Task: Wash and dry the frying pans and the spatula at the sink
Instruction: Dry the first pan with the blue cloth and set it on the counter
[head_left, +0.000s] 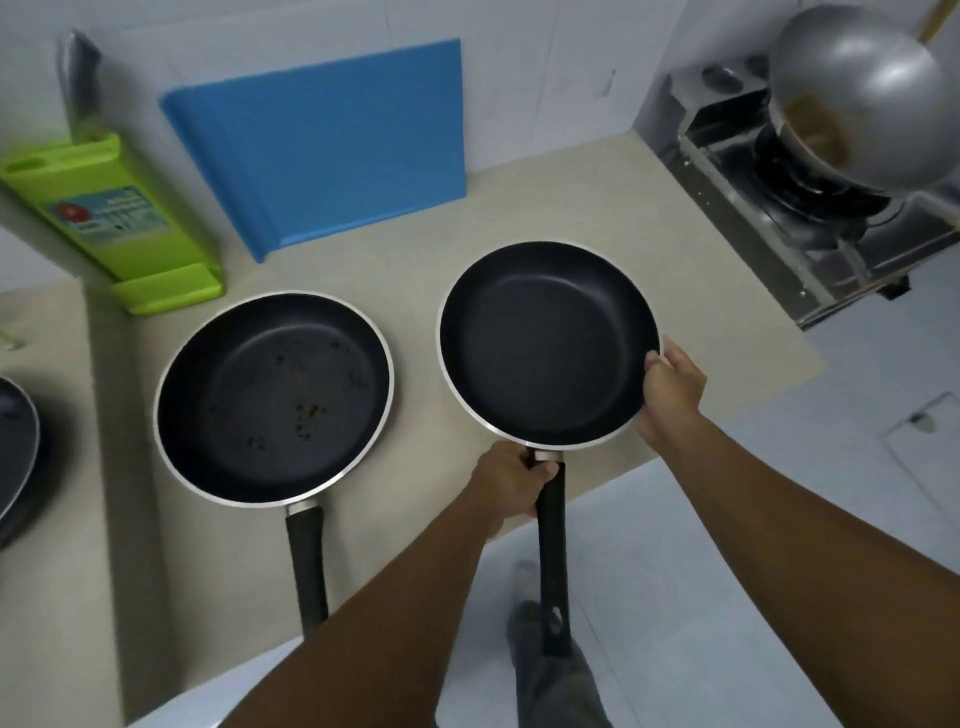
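Two frying pans sit side by side near the front edge of the counter (415, 249), both with dark insides and pale metal rims. The left pan (272, 397) rests flat toward the counter's left side, and its inside is speckled with small brown bits. Its black handle (306, 561) points back past the front edge, and no hand touches it.

The right pan (545, 343) is the smaller one and looks clean inside. It is close to the front right corner, well apart from the left pan. I cannot tell whether it rests on the counter or is held just above it. The left hand (511, 480) is wrapped around its handle (551, 545) right where that meets the pan, fingers curled tight. The rest of the handle sticks out over the floor (779, 519). The right hand (672, 392) holds the pan's right rim, thumb on top of the edge, with the other fingers hidden below.

A third pan (15, 457) shows partly at the far left. At the counter's back edge a blue board (332, 145) leans on the wall (519, 62), with a green board (114, 218) leaning at the back left corner. Off the right end stands a stove (769, 197) with a grey wok (862, 93) on it.
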